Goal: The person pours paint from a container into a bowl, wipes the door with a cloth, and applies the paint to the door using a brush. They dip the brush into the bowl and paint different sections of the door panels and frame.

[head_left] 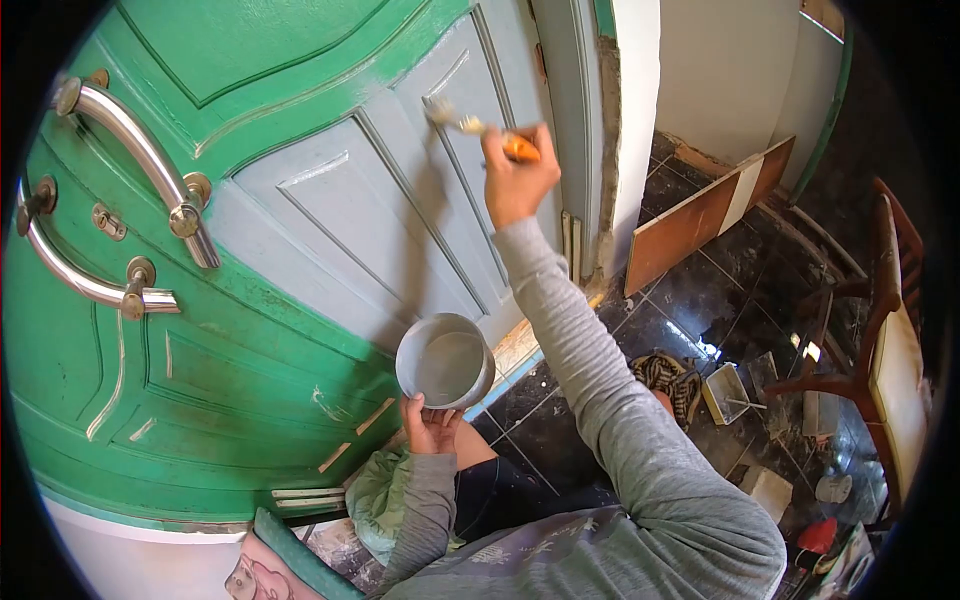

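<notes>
My right hand (522, 182) is closed around the orange handle of a paintbrush (468, 124). Its bristles are at the grey-painted panel (385, 200) of a green door (270, 105), near a raised moulding. Lower down, my left hand (432, 428) grips a round pot (482, 342) from below, thumb at the rim. Grey paint (448, 362) lies inside the pot, which is tilted toward me close to the door. A shadow of the arm and brush falls across the panel.
Two curved metal handles (140, 135) stick out from the door at left. On the dark tiled floor (690, 290) are a board (705, 220), a small tray (727, 395), blocks (768, 492) and other debris. A wooden chair (890, 300) stands at right.
</notes>
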`<state>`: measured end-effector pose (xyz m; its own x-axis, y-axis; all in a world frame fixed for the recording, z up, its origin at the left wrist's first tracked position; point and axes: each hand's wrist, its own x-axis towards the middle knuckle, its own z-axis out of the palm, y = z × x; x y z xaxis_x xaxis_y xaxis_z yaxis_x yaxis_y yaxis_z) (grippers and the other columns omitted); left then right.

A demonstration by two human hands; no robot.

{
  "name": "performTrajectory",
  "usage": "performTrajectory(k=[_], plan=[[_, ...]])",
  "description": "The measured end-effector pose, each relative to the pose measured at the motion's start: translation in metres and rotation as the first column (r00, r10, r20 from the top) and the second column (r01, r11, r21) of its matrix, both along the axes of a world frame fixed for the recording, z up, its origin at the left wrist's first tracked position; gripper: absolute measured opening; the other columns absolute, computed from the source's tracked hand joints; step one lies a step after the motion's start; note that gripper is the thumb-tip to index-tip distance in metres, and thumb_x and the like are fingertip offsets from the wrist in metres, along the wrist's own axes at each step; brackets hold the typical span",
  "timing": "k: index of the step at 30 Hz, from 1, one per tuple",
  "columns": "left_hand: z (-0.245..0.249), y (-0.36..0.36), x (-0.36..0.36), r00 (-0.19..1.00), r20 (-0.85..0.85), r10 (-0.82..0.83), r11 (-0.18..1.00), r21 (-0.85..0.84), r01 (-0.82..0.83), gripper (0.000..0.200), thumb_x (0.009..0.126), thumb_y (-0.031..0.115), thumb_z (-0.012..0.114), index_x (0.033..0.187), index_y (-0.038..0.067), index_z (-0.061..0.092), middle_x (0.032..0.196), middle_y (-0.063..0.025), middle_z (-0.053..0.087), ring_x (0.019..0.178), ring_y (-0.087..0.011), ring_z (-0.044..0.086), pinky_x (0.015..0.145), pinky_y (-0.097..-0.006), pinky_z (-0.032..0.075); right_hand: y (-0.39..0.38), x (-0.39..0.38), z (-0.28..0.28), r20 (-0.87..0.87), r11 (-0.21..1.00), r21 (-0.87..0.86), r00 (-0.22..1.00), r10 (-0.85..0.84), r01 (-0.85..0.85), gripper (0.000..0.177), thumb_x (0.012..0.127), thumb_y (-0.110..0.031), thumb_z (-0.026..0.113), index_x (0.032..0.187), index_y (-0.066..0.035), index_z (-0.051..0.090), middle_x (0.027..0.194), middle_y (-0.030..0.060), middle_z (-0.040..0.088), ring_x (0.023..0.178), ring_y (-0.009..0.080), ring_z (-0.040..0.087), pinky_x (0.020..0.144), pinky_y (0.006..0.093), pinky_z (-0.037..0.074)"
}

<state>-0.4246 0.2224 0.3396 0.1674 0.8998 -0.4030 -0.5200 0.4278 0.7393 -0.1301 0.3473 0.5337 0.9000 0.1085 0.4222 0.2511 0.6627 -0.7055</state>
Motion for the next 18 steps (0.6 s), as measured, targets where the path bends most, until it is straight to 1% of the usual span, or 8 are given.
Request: performTrajectory(k=[2, 3, 7, 10, 12, 14, 15, 18], plan=[[0.021, -0.009, 0.009, 1.0, -0.013, -0.015, 0.999, 0.032, 0.015, 0.067, 0.08, 0.044, 0.067, 0.135, 0.014, 0.043, 0.132, -0.0093, 0.05, 0.118, -0.0291, 0.053, 0.099, -0.0515, 0.045, -0.005, -0.001, -0.032, 0.072, 0.983, -0.132, 0.99, -0.121, 0.13, 0.024, 0.078, -0.01, 0.074, 0.072, -0.001, 0.052, 0.061, 0.0056, 0.059, 0.055, 0.0099, 0.055, 0.054, 0.0261, 0.046], [0.027, -0.012, 0.014, 1.0, -0.015, -0.019, 0.999, 0.048, 0.019, 0.071, 0.079, 0.047, 0.069, 0.134, 0.009, 0.045, 0.134, -0.0098, 0.05, 0.12, -0.0302, 0.051, 0.103, -0.0524, 0.041, -0.014, -0.005, -0.028, 0.089, 0.978, -0.134, 0.985, -0.149, 0.16, 0.022, 0.077, -0.009, 0.074, 0.073, -0.001, 0.054, 0.062, 0.007, 0.06, 0.056, 0.0103, 0.055, 0.055, 0.0268, 0.047], [0.008, -0.009, 0.007, 0.999, -0.03, -0.045, 0.999, 0.027, 0.046, 0.07, 0.079, 0.047, 0.068, 0.134, 0.01, 0.045, 0.134, -0.0102, 0.05, 0.121, -0.0307, 0.051, 0.104, -0.0526, 0.041, -0.008, -0.004, 0.007, 0.111, 0.998, 0.054, 0.993, -0.05, 0.044, 0.022, 0.076, -0.008, 0.074, 0.073, -0.002, 0.053, 0.063, 0.0076, 0.061, 0.056, 0.0123, 0.057, 0.055, 0.0279, 0.047], [0.001, -0.01, 0.005, 0.999, -0.011, -0.049, 0.998, 0.025, 0.049, 0.069, 0.081, 0.043, 0.066, 0.138, 0.013, 0.041, 0.134, -0.0106, 0.049, 0.121, -0.0307, 0.052, 0.101, -0.053, 0.044, -0.008, 0.0, -0.006, 0.23, 0.978, -0.147, 0.966, -0.113, 0.15, 0.022, 0.076, -0.008, 0.074, 0.073, -0.002, 0.053, 0.062, 0.0081, 0.06, 0.054, 0.0143, 0.057, 0.055, 0.0278, 0.047], [0.003, -0.011, 0.006, 0.997, 0.056, -0.056, 0.998, 0.028, 0.055, 0.068, 0.085, 0.034, 0.063, 0.144, 0.021, 0.033, 0.134, -0.0108, 0.047, 0.119, -0.0297, 0.053, 0.095, -0.0533, 0.05, -0.015, -0.002, -0.009, 0.238, 0.98, -0.125, 0.963, -0.125, 0.158, 0.023, 0.077, -0.009, 0.074, 0.074, -0.002, 0.053, 0.062, 0.0096, 0.06, 0.054, 0.0174, 0.058, 0.055, 0.029, 0.047], [0.004, -0.012, 0.008, 0.997, 0.054, -0.048, 0.999, 0.02, 0.047, 0.067, 0.084, 0.034, 0.063, 0.143, 0.021, 0.034, 0.134, -0.0106, 0.047, 0.119, -0.0296, 0.054, 0.094, -0.0533, 0.05, -0.024, -0.007, 0.0, 0.227, 0.985, -0.082, 0.966, -0.127, 0.149, 0.023, 0.077, -0.01, 0.074, 0.074, -0.002, 0.053, 0.063, 0.0101, 0.06, 0.055, 0.0182, 0.059, 0.055, 0.0298, 0.048], [0.003, -0.012, 0.009, 0.998, 0.042, -0.046, 0.999, 0.021, 0.045, 0.066, 0.084, 0.034, 0.063, 0.142, 0.021, 0.034, 0.133, -0.0107, 0.048, 0.119, -0.0298, 0.054, 0.094, -0.0532, 0.05, -0.021, -0.008, 0.009, 0.213, 0.995, -0.001, 0.972, -0.096, 0.099, 0.024, 0.076, -0.009, 0.074, 0.073, -0.001, 0.051, 0.063, 0.0103, 0.06, 0.055, 0.0198, 0.06, 0.055, 0.0302, 0.048], [-0.009, -0.013, 0.001, 0.999, 0.005, -0.036, 0.999, -0.007, 0.036, 0.066, 0.084, 0.035, 0.063, 0.142, 0.021, 0.035, 0.133, -0.0108, 0.048, 0.118, -0.0302, 0.054, 0.094, -0.0531, 0.049, -0.009, -0.001, 0.007, 0.346, 0.975, -0.137, 0.931, -0.116, 0.173, 0.026, 0.074, -0.007, 0.074, 0.071, -0.002, 0.048, 0.063, 0.0099, 0.059, 0.055, 0.0211, 0.06, 0.055, 0.0307, 0.048]])
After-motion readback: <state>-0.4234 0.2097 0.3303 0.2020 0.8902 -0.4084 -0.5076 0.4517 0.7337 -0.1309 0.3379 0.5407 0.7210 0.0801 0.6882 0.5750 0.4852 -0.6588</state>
